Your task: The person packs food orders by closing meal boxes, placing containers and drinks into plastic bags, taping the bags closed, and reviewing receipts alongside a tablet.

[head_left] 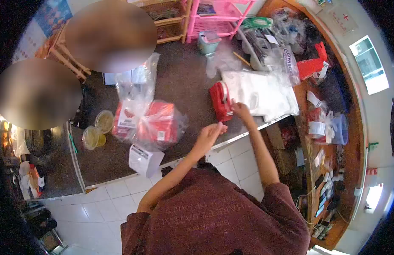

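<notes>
A red tape dispenser [221, 102] with a pale roll lies on the dark table, left of a stack of white plastic bags [258, 95]. My right hand [242, 112] is at the dispenser's right side, its bent fingers closed against it. Just below the dispenser's near end is my left hand [211, 135], fingers pressed together as in a pinch. Whatever is between those fingertips is too small to make out. Farther left sits a knotted clear plastic bag [148, 121] with red boxes inside. A white printed paper [145, 160] hangs over the table edge beside it.
Two round clear-lidded tubs [95, 129] stand at the left. A pink rack [211, 23], a lidded container [209, 42] and a bin of packaging [256, 49] are at the back. Two blurred people are at the upper left. A wooden shelf [316, 170] runs along the right.
</notes>
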Demonstrator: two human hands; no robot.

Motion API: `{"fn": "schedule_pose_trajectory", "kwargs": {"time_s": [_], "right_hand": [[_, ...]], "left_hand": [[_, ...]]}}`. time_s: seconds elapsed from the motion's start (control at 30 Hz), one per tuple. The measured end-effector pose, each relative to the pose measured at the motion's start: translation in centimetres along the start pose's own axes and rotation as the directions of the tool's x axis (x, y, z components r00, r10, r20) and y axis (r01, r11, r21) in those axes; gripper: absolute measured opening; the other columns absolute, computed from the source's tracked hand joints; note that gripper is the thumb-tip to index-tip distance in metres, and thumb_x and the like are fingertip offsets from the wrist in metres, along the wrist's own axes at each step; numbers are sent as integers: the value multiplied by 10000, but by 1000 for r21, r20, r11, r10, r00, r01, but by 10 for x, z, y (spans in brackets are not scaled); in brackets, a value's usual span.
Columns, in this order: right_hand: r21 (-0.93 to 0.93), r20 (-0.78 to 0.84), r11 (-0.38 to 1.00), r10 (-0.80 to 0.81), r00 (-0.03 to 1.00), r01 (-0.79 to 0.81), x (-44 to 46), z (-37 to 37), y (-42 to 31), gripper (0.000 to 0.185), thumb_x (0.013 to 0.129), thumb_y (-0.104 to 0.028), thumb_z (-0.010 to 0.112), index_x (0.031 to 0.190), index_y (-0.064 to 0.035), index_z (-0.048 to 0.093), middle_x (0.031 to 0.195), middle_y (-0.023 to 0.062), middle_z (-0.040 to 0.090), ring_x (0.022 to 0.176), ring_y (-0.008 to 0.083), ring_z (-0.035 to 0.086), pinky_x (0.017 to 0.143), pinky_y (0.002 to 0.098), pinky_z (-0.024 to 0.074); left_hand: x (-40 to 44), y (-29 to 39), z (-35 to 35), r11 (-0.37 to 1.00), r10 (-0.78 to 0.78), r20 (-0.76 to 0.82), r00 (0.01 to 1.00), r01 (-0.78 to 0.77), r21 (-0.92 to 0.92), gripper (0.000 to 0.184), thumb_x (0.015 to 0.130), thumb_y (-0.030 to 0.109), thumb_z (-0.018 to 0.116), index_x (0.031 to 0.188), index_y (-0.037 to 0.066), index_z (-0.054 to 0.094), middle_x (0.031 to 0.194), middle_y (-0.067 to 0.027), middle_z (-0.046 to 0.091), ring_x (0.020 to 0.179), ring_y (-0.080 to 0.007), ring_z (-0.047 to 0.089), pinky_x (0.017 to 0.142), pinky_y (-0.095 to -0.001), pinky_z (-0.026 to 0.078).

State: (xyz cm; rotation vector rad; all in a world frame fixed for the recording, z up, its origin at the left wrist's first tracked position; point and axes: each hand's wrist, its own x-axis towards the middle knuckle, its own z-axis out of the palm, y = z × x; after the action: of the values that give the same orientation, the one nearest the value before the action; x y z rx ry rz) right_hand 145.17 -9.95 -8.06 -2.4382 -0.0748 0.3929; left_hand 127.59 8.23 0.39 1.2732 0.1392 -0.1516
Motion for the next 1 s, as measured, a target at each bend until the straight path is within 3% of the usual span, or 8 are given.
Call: {"fn": "schedule_pose_trajectory", "kwargs": {"time_s": [0.1, 0.27, 0.43, 0.53, 0.63, 0.73, 0.87, 1.0], "right_hand": [[-115, 51, 987, 114, 992, -108, -7, 8, -48, 496, 802, -477, 507, 737, -5, 648, 739, 170, 625, 686, 203, 608, 601, 338, 449], [432, 36, 863, -308, 951, 263, -95, -39, -19, 310, 825, -261, 557, 641, -12, 563, 587, 22, 539, 582, 106, 497, 534, 247, 385], [271, 228, 961, -12, 974, -51, -222, -31, 91, 274, 774, -280, 633, 613, -60, 605, 616, 31, 540, 609, 140, 525, 566, 282, 406], [85, 209, 974, -223, 952, 209, -203, -19, 113, 297, 774, -301, 633, 608, -55, 614, 611, 32, 556, 579, 133, 536, 546, 275, 414], [133, 324, 960, -276, 905, 246, -190, -30, 96, 332, 792, -314, 613, 610, -38, 602, 576, 27, 550, 543, 99, 526, 507, 255, 412], [249, 536, 968, -120, 836, -20, -174, -43, 46, 344, 794, -292, 610, 595, -16, 563, 543, 51, 545, 492, 113, 514, 468, 267, 398], [399, 641, 881, -467, 610, 255, -185, -43, -92, 379, 827, -326, 554, 611, -15, 539, 500, 43, 521, 486, 89, 521, 460, 266, 398], [378, 583, 790, -609, 539, 483, -207, 19, -182, 364, 822, -335, 541, 637, -22, 573, 500, 87, 550, 429, 179, 560, 471, 307, 425]], "left_hand": [[63, -76, 15, 958, -229, 12, 973, 227, -173, 650, 831, 584, 329, 993, 10, 589, 993, -98, 597, 926, -191, 548, 826, -330, 398], [87, -92, 27, 844, -343, -26, 939, 295, -448, 723, 770, 640, 419, 1035, -17, 568, 1008, -120, 592, 957, -172, 532, 860, -319, 378], [79, -99, 52, 999, -45, -326, 944, 36, -35, 358, 767, 303, 625, 903, -28, 636, 841, -120, 642, 773, -138, 592, 718, -249, 434], [84, -134, 51, 919, 273, -468, 840, -85, 385, 235, 744, 218, 644, 834, 2, 659, 700, -108, 649, 608, -142, 610, 598, -262, 464], [59, -126, 48, 950, 215, -584, 783, -29, 311, 196, 751, 182, 638, 835, 5, 650, 754, -92, 652, 634, -139, 609, 599, -259, 463], [-25, -34, 38, 942, 335, -737, 588, -181, 283, 141, 780, 135, 610, 851, 17, 637, 833, -82, 640, 689, -126, 585, 629, -256, 455], [-135, 21, -15, 879, 434, -888, 150, -286, 381, 93, 850, 134, 519, 882, 50, 544, 756, 15, 458, 663, -72, 394, 592, -214, 333], [-172, 28, -104, 915, 192, -980, 60, -372, 156, 165, 873, 201, 496, 900, 41, 526, 743, 12, 447, 651, -74, 380, 574, -216, 320]]}}
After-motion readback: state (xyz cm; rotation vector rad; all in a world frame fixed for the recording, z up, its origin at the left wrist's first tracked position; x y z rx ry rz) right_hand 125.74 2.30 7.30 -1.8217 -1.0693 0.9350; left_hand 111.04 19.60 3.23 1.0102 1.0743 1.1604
